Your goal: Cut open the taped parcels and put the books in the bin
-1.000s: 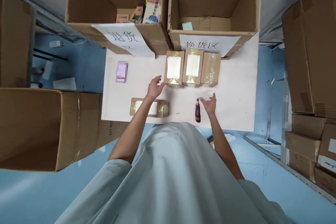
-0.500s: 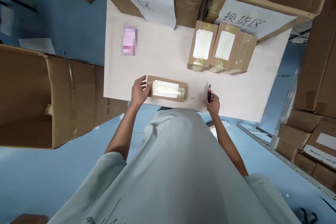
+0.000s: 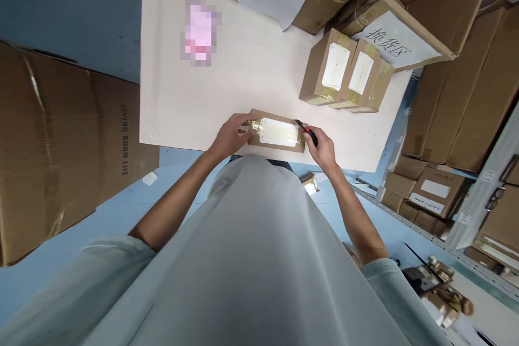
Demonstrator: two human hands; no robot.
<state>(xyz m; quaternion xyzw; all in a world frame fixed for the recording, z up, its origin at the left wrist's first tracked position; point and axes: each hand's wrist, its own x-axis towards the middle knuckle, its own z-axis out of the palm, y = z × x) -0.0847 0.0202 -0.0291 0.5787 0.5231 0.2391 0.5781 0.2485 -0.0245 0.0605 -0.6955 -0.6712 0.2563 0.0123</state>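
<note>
The narrow cardboard parcel (image 3: 279,132) lies flat on the white table (image 3: 178,97), near the front edge, just before the person's body. Let this parcel be the mark for all other places.

At the left end of the parcel is the left hand (image 3: 231,135). It is half closed, with thumb and fingers bent around this end, and so it has hold of it. At the right end is the right hand (image 3: 323,147), with fingers folded around the black and red knife (image 3: 313,137).

Half a second ago the knife was to the right of the parcel, apart from it. Now its blade has come to the far right corner, so both hands work at the same parcel, one holding and one with the tool. Whether the blade already bites into the cardboard or only stays above, I cannot say surely, because it is small here.

Beyond the parcel, to the right, three taped boxes (image 3: 360,73) stand side by side; beyond it to the left lies a pink item (image 3: 201,27), too blurred to name.
</note>
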